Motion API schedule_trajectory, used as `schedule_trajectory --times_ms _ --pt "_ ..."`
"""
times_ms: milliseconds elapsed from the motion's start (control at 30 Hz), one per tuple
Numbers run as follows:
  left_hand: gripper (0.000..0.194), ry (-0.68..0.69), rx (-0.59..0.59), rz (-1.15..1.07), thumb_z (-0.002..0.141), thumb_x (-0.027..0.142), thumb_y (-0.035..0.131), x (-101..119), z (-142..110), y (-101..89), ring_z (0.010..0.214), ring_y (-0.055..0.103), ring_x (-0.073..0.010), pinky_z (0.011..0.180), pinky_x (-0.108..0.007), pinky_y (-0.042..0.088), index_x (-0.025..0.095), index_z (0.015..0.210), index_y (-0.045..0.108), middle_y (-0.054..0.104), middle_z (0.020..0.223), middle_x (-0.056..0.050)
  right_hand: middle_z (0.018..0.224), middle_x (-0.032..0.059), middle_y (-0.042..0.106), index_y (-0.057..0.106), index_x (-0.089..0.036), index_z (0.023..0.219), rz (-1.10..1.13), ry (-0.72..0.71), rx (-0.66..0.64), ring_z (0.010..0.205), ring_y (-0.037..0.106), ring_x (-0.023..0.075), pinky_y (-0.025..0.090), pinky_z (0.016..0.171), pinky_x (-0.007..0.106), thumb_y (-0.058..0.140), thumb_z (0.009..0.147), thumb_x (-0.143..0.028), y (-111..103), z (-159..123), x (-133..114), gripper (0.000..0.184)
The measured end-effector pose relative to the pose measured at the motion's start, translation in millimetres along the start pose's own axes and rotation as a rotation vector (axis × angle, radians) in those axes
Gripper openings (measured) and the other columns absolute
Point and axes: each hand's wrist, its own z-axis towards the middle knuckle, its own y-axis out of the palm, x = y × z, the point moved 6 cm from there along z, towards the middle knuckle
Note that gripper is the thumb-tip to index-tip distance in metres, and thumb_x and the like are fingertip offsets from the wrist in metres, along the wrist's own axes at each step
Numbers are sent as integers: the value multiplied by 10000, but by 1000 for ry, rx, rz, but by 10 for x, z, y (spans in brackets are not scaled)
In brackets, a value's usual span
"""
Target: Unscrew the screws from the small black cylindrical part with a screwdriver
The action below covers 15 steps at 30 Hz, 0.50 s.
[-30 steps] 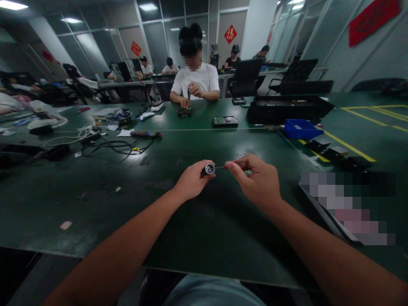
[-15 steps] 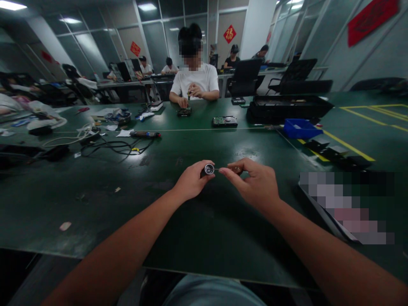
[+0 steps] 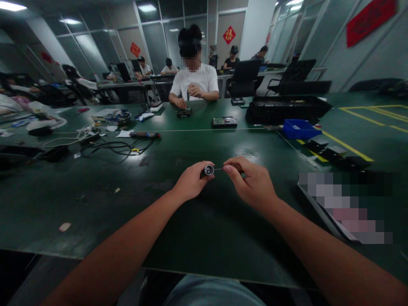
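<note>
My left hand (image 3: 192, 180) is closed round a small dark cylinder (image 3: 209, 170) with a silvery ring-shaped open end facing me. Most of its body is hidden by my fingers. In my right hand (image 3: 251, 176) is a screwdriver (image 3: 218, 169), its brownish handle mostly covered by the fingers. Its thin metal shaft points left and reaches the cylinder's rim; whether the tip sits inside I cannot tell. Both hands are held above the green table (image 3: 204, 238).
Across the table a person (image 3: 194, 80) works on a circuard-like device (image 3: 184, 112). A hard drive (image 3: 225, 122), a black tray (image 3: 287, 108) and a blue bin (image 3: 301, 128) lie toward the back. Left are black cables (image 3: 114, 146) and a pen-like tool (image 3: 145, 134). A blurred-out flat object (image 3: 344, 208) lies right.
My right hand has shifted slightly and its fingers sit a little farther from the cylinder, showing more of the shaft. My left hand stays in place.
</note>
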Motion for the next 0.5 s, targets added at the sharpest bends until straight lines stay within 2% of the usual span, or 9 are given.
schedule_trajectory --times_ms 67,133,200,333,500 --pt "317 -6 4 -1 885 233 660 -3 0 -4 1078 637 -218 950 -370 495 223 1200 631 686 1189 -51 833 41 716 634 -233 1064 9 -1 -3 709 665 193 473 647 333 480 997 -353 6 -8 -4 207" --pt "324 -17 14 2 886 232 659 -4 0 -14 1063 640 -215 940 -365 499 224 1208 626 687 1183 -47 905 58 715 585 -231 1186 65 3 11 790 683 213 493 698 352 479 989 -312 9 -27 3 237" --pt "326 -26 24 13 885 232 659 2 -1 -25 1049 641 -212 933 -359 498 223 1210 625 688 1172 -43 976 72 709 553 -232 1225 147 28 41 879 692 229 511 759 373 493 981 -303 13 -44 35 261" --pt "324 -29 25 21 880 222 661 40 0 -36 1001 642 -203 909 -346 498 217 1202 626 691 1151 -37 937 50 704 604 -232 1064 381 177 98 861 691 205 532 788 370 521 982 -381 63 -30 213 190" --pt "326 -56 17 41 874 224 667 56 4 -43 1015 645 -218 910 -361 500 221 1198 630 694 1146 -46 832 26 664 596 -220 924 675 410 236 705 645 163 552 678 340 517 967 -477 141 7 508 272"
